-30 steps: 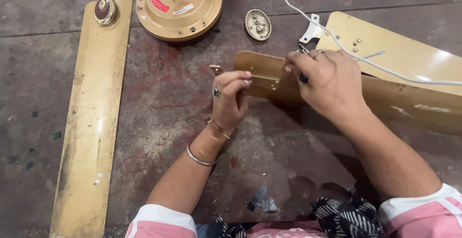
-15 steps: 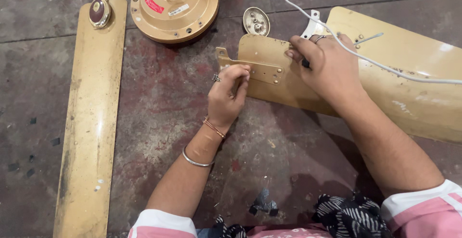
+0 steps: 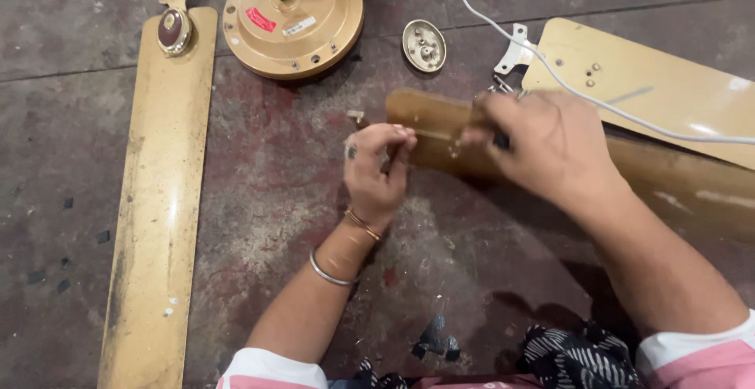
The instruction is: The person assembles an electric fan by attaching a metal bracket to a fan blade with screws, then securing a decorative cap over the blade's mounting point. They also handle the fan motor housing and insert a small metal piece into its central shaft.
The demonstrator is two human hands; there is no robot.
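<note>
A gold ceiling-fan blade [image 3: 440, 133] lies across the floor in front of me, its near end blurred by motion. My left hand [image 3: 376, 170] pinches that end of the blade, fingers closed on it, with a ring and bangles on the wrist. My right hand [image 3: 543, 141] grips the same blade a little farther right, and a dark tool seems to sit in its fingers, though blur hides the detail. A small metal bracket piece [image 3: 356, 116] sticks out just left of the blade end.
A second gold blade [image 3: 161, 192] lies lengthwise at the left, a dark oval cap [image 3: 173, 29] at its far end. The round gold fan motor [image 3: 292, 18] sits at top centre, a small round metal cap [image 3: 424, 45] beside it. A third blade [image 3: 653, 82] with a white cable [image 3: 503, 27] across it lies at right.
The blade end has tilted and shifted under my hands and now looks blurred. My head view has moved closer. Both hands stay on the blade.
</note>
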